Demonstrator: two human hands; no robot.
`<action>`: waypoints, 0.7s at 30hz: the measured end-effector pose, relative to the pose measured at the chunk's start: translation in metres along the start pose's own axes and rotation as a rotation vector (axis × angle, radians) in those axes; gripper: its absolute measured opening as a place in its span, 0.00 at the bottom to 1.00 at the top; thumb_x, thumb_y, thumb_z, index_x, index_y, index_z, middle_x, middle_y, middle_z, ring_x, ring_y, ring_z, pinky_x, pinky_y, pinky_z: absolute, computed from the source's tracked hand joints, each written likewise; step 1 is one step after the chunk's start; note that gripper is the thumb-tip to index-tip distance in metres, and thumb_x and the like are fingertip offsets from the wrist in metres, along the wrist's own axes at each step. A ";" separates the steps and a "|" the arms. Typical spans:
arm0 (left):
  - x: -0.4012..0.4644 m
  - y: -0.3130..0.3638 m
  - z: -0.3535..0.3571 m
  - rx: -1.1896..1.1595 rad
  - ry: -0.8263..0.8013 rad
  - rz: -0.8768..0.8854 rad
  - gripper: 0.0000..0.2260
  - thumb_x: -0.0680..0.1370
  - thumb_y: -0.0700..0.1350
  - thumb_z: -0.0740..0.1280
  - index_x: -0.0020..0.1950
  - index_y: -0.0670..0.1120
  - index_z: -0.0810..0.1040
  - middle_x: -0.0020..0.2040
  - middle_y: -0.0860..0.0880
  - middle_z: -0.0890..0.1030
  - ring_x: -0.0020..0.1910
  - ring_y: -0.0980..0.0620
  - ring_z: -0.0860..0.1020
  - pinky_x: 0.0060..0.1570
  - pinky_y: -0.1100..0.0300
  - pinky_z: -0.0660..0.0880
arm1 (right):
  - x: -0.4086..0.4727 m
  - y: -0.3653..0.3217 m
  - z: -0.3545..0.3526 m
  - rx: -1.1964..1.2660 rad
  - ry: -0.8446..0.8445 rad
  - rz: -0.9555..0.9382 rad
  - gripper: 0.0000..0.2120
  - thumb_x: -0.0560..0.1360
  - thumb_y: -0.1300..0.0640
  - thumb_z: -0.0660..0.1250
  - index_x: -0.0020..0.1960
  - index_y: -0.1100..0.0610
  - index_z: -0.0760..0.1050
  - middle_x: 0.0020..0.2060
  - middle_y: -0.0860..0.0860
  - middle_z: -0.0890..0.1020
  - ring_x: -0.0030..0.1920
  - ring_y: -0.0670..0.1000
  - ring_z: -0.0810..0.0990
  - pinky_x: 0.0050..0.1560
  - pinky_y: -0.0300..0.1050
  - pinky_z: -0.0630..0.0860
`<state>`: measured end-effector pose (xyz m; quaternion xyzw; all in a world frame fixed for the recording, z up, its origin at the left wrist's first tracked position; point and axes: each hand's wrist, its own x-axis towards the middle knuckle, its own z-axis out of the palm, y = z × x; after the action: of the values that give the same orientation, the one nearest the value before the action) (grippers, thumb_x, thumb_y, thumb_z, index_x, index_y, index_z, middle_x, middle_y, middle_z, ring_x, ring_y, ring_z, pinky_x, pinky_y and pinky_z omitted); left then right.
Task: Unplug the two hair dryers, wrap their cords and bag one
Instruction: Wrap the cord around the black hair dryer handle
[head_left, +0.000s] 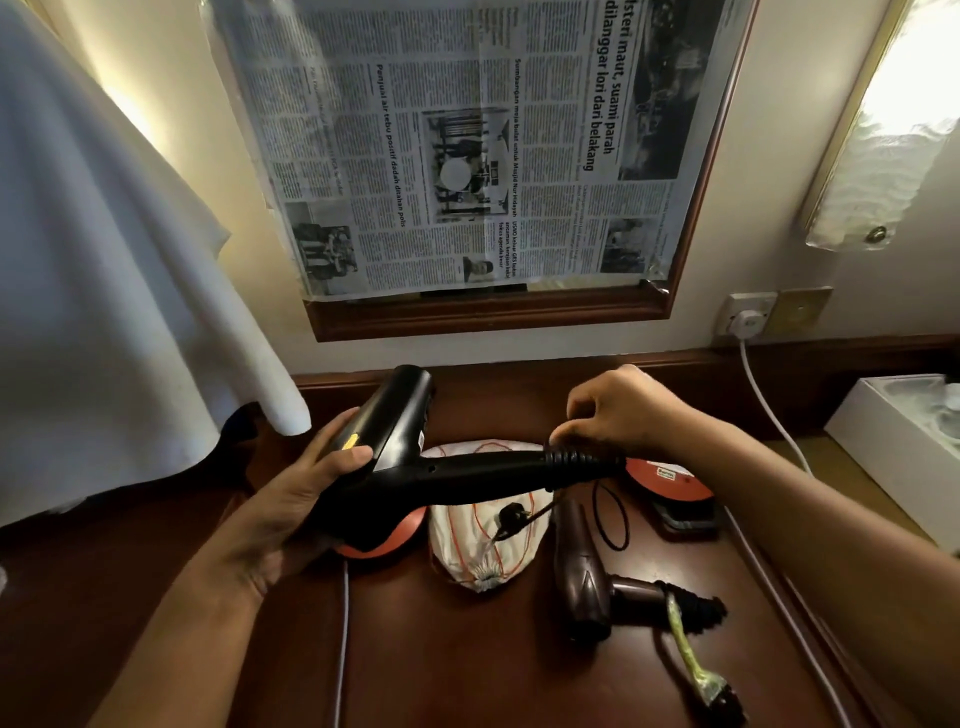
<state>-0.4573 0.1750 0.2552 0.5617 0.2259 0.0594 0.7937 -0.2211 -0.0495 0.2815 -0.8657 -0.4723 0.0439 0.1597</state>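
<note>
A black hair dryer (415, 467) is held above a dark wooden table (467, 665). The left hand (291, 514) grips its barrel, fingers curled round it. The right hand (618, 410) pinches the black cord (576, 460) coiled round the handle's end. Below the dryer lies a white drawstring bag (467, 540). Right of the bag rests a brown hair dryer (587, 577), its cord bundled at the handle.
</note>
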 end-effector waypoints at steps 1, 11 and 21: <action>0.002 0.000 0.000 0.018 0.006 -0.002 0.47 0.49 0.54 0.83 0.67 0.63 0.71 0.65 0.41 0.74 0.52 0.39 0.82 0.41 0.47 0.80 | -0.002 -0.003 -0.004 -0.021 -0.010 -0.027 0.14 0.69 0.40 0.70 0.38 0.51 0.80 0.33 0.45 0.81 0.36 0.46 0.78 0.40 0.47 0.78; 0.018 -0.009 0.007 0.126 0.039 0.067 0.44 0.57 0.53 0.79 0.70 0.64 0.65 0.67 0.44 0.71 0.59 0.41 0.78 0.53 0.43 0.78 | -0.011 -0.024 -0.018 -0.216 -0.026 -0.181 0.08 0.76 0.48 0.66 0.50 0.49 0.81 0.43 0.46 0.83 0.45 0.49 0.79 0.44 0.43 0.75; 0.032 -0.012 0.009 0.084 0.308 0.317 0.24 0.73 0.42 0.71 0.65 0.60 0.71 0.59 0.45 0.78 0.53 0.45 0.81 0.49 0.52 0.78 | -0.025 -0.046 -0.003 -0.283 -0.060 -0.067 0.12 0.80 0.48 0.57 0.51 0.52 0.76 0.42 0.49 0.78 0.41 0.51 0.78 0.39 0.44 0.74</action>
<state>-0.4273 0.1738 0.2369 0.6070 0.2554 0.2590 0.7066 -0.2717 -0.0480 0.2972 -0.8616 -0.5071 -0.0026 0.0230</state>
